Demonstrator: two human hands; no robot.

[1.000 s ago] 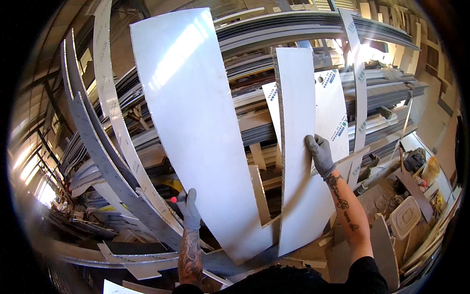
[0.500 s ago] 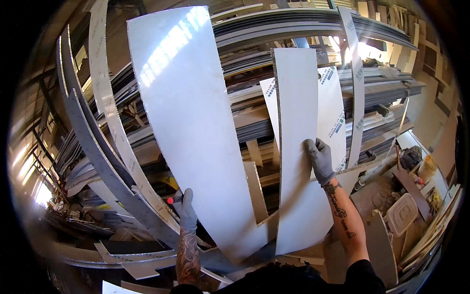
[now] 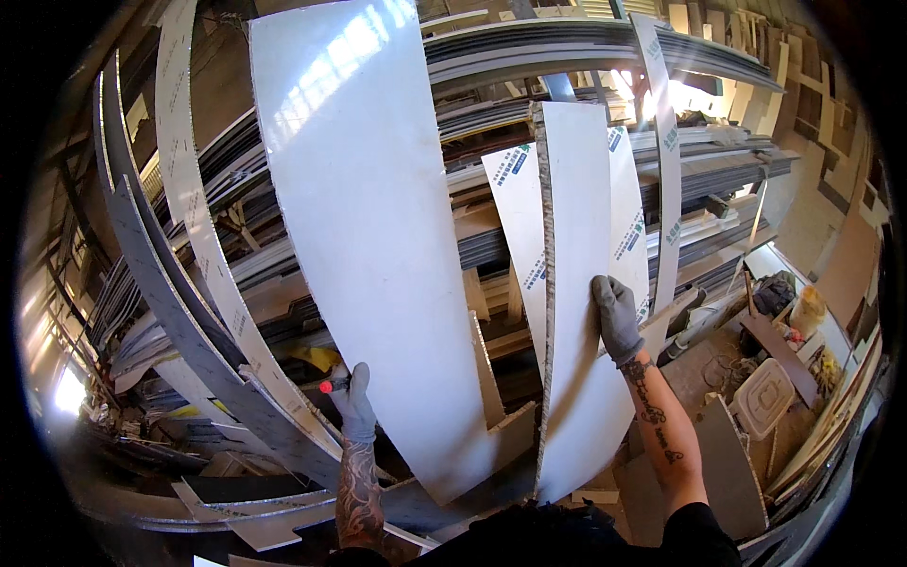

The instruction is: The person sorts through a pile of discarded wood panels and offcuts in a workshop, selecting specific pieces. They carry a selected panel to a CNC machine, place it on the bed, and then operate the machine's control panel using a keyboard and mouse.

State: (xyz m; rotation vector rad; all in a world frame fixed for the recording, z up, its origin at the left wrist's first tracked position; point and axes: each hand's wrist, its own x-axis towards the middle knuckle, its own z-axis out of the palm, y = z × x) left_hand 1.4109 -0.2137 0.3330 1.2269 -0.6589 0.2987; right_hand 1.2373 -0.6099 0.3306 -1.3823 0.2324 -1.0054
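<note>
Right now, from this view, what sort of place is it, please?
Probably a workshop or store for sheet panels: piles of long panels lie behind the wide white panel and the narrow white panel, and more grey panels show at the left.

The wide panel [image 3: 364,208] and narrow panel [image 3: 578,217] are white, gloves [image 3: 619,319] grey, rear sheet [image 3: 518,222] printed blue and green.

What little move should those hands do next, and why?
Maybe the right hand should firm its grip on the narrow white panel, because the left hand isn't touching that panel; it holds a red-tipped stick beside the wide white panel.
</note>
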